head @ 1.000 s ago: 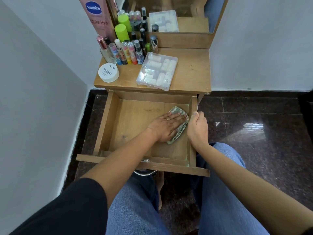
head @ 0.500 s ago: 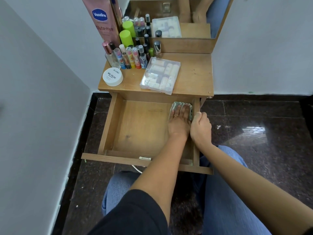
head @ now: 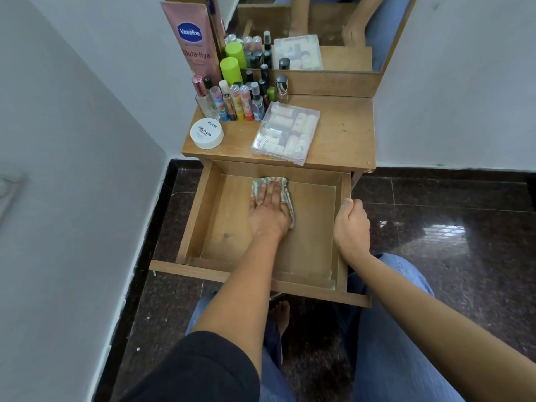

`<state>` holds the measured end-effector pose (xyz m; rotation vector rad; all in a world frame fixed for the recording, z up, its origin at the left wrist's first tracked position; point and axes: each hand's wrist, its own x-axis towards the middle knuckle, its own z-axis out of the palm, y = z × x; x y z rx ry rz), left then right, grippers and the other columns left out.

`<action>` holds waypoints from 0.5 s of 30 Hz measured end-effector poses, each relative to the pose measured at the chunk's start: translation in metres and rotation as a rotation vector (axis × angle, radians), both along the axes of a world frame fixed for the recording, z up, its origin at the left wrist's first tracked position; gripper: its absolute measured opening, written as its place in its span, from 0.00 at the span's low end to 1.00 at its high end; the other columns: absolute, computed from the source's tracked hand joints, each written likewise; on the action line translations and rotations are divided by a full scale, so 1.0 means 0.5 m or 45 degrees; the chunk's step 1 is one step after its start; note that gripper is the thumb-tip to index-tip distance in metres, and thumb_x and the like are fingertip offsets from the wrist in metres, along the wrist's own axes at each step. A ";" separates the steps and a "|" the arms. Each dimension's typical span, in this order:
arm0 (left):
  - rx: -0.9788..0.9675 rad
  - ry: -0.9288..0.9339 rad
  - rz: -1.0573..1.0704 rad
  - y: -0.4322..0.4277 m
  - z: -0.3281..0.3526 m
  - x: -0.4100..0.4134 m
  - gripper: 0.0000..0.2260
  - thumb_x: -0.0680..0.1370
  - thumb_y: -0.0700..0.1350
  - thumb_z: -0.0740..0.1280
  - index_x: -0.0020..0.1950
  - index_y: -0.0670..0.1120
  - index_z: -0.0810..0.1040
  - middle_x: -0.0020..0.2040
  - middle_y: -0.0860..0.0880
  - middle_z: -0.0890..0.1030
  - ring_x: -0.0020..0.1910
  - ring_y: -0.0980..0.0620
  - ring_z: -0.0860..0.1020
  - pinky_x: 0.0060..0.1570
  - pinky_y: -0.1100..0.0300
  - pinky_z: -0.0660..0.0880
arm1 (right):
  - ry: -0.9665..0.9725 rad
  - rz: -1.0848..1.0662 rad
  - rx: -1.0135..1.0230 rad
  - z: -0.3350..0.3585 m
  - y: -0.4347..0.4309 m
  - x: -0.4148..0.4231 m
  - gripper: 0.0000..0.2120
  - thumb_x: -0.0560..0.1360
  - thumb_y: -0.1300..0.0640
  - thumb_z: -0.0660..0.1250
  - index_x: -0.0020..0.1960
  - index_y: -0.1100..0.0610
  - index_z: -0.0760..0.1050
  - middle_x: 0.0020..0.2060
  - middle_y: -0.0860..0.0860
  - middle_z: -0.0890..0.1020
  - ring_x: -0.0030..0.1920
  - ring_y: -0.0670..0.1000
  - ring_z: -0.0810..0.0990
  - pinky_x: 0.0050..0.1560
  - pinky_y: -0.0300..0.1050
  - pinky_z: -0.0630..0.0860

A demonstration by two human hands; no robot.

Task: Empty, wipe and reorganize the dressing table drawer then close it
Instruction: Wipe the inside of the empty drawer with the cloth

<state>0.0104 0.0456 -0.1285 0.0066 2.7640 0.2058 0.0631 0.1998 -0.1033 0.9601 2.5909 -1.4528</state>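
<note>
Drawer [head: 197,216]: pulled well out toward the person, its bare wood floor showing around the wiping hand.
Right hand [head: 351,224]: at 3 o'clock of the drawer, fingers curled over the right side wall, thumb on top, gripping it to steady the drawer.
Left hand [head: 268,208]: inside the drawer, palm down and fingers straight, flattened on the cloth, not clutching it.
Cloth [head: 291,211]: a small patterned rag under that hand, near the back wall at about 12 o'clock, its edges peeping out ahead of the fingertips and along the hand's right side.
Step in hand: wiping, by my reading; emptying looks done.
Doing it well: press evenly, sweep in overlapping strokes from 12 toward 6 o'clock, and work the rag into the corners at 10 and 2, where dust tends to gather. Brace the side wall throughout.
Tabletop [head: 342,134]: beyond the drawer at 12 o'clock, carrying a clear box [head: 285,132], a white jar [head: 206,133] and a cluster of bottles [head: 235,103] at 11, probably awaiting return.
</note>
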 end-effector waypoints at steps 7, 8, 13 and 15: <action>0.014 0.009 0.133 -0.037 -0.005 0.000 0.26 0.84 0.48 0.44 0.81 0.47 0.40 0.81 0.52 0.41 0.79 0.54 0.39 0.76 0.52 0.37 | -0.002 0.009 0.021 0.000 -0.003 0.009 0.20 0.82 0.48 0.46 0.62 0.58 0.69 0.59 0.58 0.75 0.59 0.59 0.72 0.57 0.57 0.68; 0.013 0.009 0.149 -0.040 -0.005 0.001 0.26 0.84 0.48 0.44 0.80 0.47 0.40 0.81 0.51 0.41 0.79 0.53 0.39 0.76 0.51 0.37 | 0.001 0.010 0.026 -0.001 -0.002 0.011 0.20 0.82 0.48 0.46 0.61 0.58 0.69 0.58 0.58 0.75 0.58 0.59 0.72 0.57 0.57 0.69; 0.007 0.029 0.225 -0.055 -0.004 -0.002 0.26 0.84 0.48 0.44 0.80 0.47 0.40 0.81 0.51 0.41 0.79 0.53 0.40 0.77 0.52 0.38 | 0.004 0.016 0.029 -0.001 -0.002 0.012 0.20 0.82 0.48 0.45 0.61 0.58 0.69 0.58 0.58 0.76 0.58 0.59 0.72 0.57 0.58 0.69; 0.010 0.031 0.235 -0.058 -0.002 -0.004 0.25 0.84 0.48 0.44 0.80 0.47 0.40 0.81 0.51 0.41 0.79 0.53 0.40 0.77 0.52 0.38 | 0.001 0.019 0.026 -0.001 -0.003 0.011 0.20 0.82 0.48 0.45 0.61 0.58 0.69 0.58 0.58 0.75 0.58 0.60 0.72 0.57 0.57 0.68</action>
